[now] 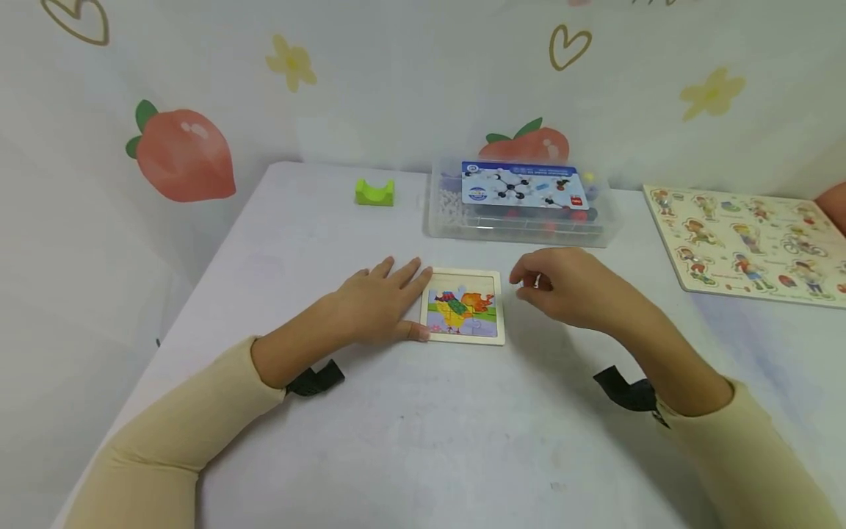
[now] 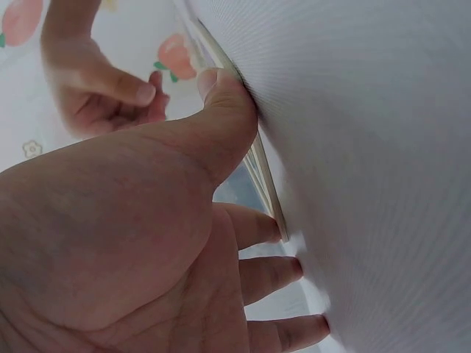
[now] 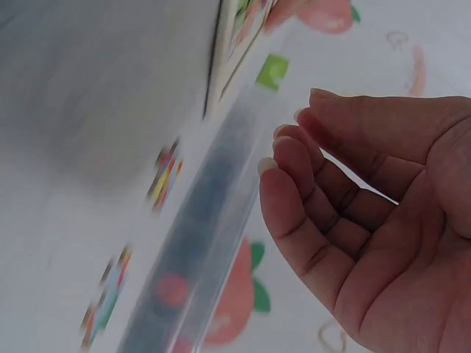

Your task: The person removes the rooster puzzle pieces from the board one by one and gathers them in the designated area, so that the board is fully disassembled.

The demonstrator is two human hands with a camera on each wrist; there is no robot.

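A small square wooden jigsaw puzzle with a colourful bird picture lies flat on the table, its pieces set inside a pale frame. My left hand is spread at its left side. The thumb and forefinger touch the frame's left edge, and other fingertips rest on the tabletop, as the left wrist view shows. Just right of the puzzle, my right hand hovers above the table with loosely bent fingers. Nothing is between its thumb and fingertips in the right wrist view.
Behind the puzzle stands a clear plastic case with a blue molecule label and small parts inside. A green block with a curved notch sits at the back left. A wooden board with picture figures lies at the right.
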